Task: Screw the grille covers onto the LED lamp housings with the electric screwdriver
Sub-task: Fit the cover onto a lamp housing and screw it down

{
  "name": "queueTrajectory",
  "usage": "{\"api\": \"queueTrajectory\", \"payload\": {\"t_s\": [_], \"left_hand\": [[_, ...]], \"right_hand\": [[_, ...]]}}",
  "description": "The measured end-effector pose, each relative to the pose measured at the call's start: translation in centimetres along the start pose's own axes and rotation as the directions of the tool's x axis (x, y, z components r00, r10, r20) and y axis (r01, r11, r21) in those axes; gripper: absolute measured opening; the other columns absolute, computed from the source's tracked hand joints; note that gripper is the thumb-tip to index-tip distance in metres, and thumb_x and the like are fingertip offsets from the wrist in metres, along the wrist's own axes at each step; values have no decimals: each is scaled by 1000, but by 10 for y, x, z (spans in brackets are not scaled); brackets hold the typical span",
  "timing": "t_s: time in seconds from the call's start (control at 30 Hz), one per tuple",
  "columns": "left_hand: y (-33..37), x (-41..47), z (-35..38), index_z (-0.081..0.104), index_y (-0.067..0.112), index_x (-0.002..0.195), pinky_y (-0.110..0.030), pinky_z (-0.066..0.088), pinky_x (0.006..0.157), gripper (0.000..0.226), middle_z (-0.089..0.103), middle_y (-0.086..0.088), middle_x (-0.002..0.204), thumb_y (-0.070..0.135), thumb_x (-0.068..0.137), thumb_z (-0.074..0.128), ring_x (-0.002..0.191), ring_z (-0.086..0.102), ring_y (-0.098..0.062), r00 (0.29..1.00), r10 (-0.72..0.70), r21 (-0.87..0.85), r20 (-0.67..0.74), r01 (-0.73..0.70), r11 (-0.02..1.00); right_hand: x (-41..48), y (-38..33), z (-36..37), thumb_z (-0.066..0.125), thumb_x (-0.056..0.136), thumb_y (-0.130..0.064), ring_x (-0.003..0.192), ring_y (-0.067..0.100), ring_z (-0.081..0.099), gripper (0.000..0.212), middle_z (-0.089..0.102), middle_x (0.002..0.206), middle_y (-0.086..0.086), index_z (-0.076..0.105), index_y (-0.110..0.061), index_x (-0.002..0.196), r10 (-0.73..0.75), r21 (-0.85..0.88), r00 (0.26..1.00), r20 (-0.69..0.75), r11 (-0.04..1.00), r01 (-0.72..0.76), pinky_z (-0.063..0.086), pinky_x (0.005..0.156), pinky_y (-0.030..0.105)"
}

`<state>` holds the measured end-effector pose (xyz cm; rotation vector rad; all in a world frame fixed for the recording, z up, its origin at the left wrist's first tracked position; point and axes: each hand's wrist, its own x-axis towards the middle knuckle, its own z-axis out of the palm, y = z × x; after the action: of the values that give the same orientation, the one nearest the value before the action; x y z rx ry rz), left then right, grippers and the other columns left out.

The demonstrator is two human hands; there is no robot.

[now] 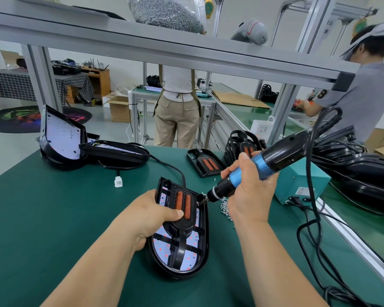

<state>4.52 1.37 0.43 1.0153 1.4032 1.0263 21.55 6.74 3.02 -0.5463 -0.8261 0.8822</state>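
Note:
A black LED lamp housing (pixel 203 247) lies on the green mat in front of me, its white LED board showing through a black grille cover (pixel 182 238) with two orange strips. My left hand (pixel 151 218) grips the housing's left side, thumb pressed on the grille. My right hand (pixel 248 191) holds the blue and black electric screwdriver (pixel 273 157), tilted down to the left. Its bit tip (pixel 203 200) meets the grille's upper right corner.
Loose screws (pixel 225 206) lie right of the housing. A teal power box (pixel 302 185) with cables stands at right. Spare grille covers (pixel 205 161) and open housings (pixel 75 147) sit further back. A white connector (pixel 118 181) lies on the mat. Two people stand beyond the bench.

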Motion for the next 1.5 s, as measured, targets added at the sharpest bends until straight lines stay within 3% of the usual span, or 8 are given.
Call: {"api": "queueTrajectory", "payload": {"t_s": [0.43,0.67,0.8,1.03,1.13,1.23,1.37,1.5], "left_hand": [[-2,3,-3,70,6,98,-45,57,89,19,78,-13,93,-7,84,70,92,74,-32,1000,5,15,14,-5,1000],[-7,4,-5,68,6,106,-39,60,74,22,78,-14,94,-5,86,69,88,75,-31,1000,-11,-35,15,11,999],[-3,3,-2,68,7,108,-54,56,92,24,77,-15,97,-3,86,70,94,74,-35,1000,-17,-50,19,18,999],[4,3,1,67,7,108,-54,57,90,17,76,-19,98,13,92,68,90,75,-36,998,-52,-101,30,55,993],[3,3,-3,66,13,123,-51,51,101,35,75,-11,110,31,94,66,102,73,-29,998,-51,-49,21,52,997],[5,-3,-9,38,20,152,-42,37,114,75,56,-3,144,48,89,68,132,52,-25,976,21,193,-218,22,981],[11,-16,-5,59,25,132,-32,40,95,46,63,3,117,38,89,68,117,57,-21,801,490,639,-344,-183,748],[21,-27,42,64,38,97,-29,41,87,8,57,14,99,43,91,59,103,57,-14,795,606,905,25,-274,324]], "right_hand": [[0,-1,-1,69,77,-22,51,21,54,24,55,58,-1,49,-23,89,15,9,999,-28,1000,-15,51,57,29],[8,-6,-12,65,90,-14,51,17,55,20,55,59,-2,52,-24,100,64,102,980,-187,994,-46,52,61,33],[19,-14,-29,65,90,-17,53,18,52,20,51,66,2,49,-18,102,188,255,924,-334,961,-104,54,59,33],[13,-15,-71,66,88,-27,54,18,52,23,50,71,3,48,-13,86,468,408,769,-435,864,-294,54,72,36],[12,-16,-78,66,88,-27,54,18,52,23,49,73,3,48,-13,85,515,399,731,-449,847,-352,53,68,34],[13,-17,-81,68,86,-25,48,18,53,21,50,74,4,50,-15,87,539,384,703,-463,837,-389,53,68,35],[20,-21,-86,68,86,-26,53,18,52,21,50,73,3,51,-15,88,556,424,661,-504,826,-372,52,66,34],[27,-26,-93,68,86,-28,55,19,52,23,53,71,3,52,-13,92,523,492,645,-557,834,-251,53,60,28]]}}
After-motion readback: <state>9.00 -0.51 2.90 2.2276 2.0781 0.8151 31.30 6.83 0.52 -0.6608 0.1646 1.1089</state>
